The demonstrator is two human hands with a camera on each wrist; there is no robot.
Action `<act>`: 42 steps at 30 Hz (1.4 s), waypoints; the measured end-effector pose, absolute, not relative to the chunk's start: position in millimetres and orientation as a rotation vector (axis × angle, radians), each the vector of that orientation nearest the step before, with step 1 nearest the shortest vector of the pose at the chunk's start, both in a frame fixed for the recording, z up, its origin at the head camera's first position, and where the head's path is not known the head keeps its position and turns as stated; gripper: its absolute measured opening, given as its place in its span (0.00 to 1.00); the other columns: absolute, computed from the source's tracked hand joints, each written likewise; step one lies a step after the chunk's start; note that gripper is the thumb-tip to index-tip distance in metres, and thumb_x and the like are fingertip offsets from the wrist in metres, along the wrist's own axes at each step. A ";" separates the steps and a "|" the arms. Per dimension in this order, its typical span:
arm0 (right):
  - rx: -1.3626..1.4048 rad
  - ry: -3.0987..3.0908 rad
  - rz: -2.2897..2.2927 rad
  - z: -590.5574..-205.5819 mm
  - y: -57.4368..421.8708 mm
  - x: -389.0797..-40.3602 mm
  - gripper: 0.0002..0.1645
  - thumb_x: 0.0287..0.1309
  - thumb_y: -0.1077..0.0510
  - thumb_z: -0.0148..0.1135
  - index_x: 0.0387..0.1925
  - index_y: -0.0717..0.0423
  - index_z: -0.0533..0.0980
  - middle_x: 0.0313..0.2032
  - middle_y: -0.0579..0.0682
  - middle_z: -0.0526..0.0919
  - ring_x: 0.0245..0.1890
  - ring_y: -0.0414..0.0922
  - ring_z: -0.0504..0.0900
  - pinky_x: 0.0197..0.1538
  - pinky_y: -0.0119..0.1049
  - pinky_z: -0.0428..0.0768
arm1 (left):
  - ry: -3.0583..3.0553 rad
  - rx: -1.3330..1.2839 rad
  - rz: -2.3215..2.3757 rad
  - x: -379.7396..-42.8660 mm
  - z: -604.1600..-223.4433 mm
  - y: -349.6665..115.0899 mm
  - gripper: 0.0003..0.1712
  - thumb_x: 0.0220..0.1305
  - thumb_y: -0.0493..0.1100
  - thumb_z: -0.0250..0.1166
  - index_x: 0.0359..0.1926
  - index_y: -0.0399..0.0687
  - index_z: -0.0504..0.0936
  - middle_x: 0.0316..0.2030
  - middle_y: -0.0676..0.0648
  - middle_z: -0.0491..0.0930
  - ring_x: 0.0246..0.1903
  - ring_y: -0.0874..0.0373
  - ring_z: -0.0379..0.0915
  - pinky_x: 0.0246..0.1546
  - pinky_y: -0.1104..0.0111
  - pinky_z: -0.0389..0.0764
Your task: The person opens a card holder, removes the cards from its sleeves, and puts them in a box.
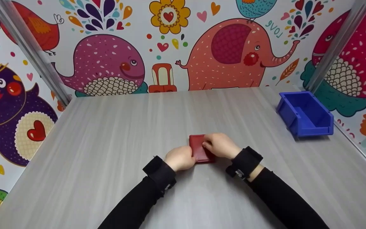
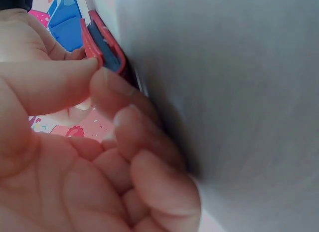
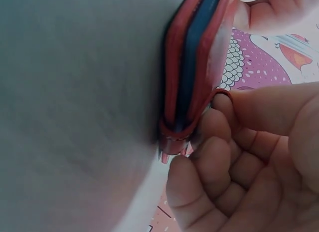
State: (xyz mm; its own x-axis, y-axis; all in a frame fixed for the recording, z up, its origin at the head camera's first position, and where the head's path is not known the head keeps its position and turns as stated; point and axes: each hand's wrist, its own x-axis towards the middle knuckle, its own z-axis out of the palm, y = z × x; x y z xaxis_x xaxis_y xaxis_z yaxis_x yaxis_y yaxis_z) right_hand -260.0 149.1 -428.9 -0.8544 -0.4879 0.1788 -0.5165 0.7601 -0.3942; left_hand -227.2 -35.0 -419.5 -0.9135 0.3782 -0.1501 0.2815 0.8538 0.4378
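A small red wallet (image 1: 199, 148) with a smooth leather-like cover lies on the table between my hands. Its dark blue inside shows along the open edge of the wallet (image 3: 187, 67) in the right wrist view. My left hand (image 1: 180, 158) pinches the wallet's near left corner between thumb and forefinger. Over the wallet's right side, my right hand (image 1: 220, 145) has its fingers curled, and its thumb and forefinger pinch a thin red strap (image 3: 223, 92). The part of the wallet under the right hand is hidden in the head view.
A blue plastic bin (image 1: 305, 114) stands at the table's back right corner. Printed cartoon panels (image 1: 167, 47) rise behind and beside the grey wood-grain table (image 1: 122, 127), with metal posts (image 1: 30, 51) at the back corners.
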 end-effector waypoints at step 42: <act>0.762 -2.828 0.789 -424.4 165.6 -256.1 0.09 0.61 0.63 0.62 0.25 0.57 0.73 0.21 0.45 0.71 0.23 0.42 0.69 0.30 0.39 0.70 | 2.797 0.488 0.629 -227.4 -420.5 -34.5 0.11 0.63 0.43 0.62 0.25 0.45 0.75 0.24 0.48 0.74 0.22 0.55 0.67 0.27 0.59 0.71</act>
State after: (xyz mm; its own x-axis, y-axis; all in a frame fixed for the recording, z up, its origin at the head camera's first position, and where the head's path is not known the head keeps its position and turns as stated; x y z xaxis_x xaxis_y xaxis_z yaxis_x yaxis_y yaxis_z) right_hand -256.1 165.6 -424.4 -0.8683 -0.4391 0.2306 -0.4950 0.7391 -0.4567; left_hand -227.4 -34.5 -420.5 -0.9173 0.3685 -0.1507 0.2684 0.8520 0.4494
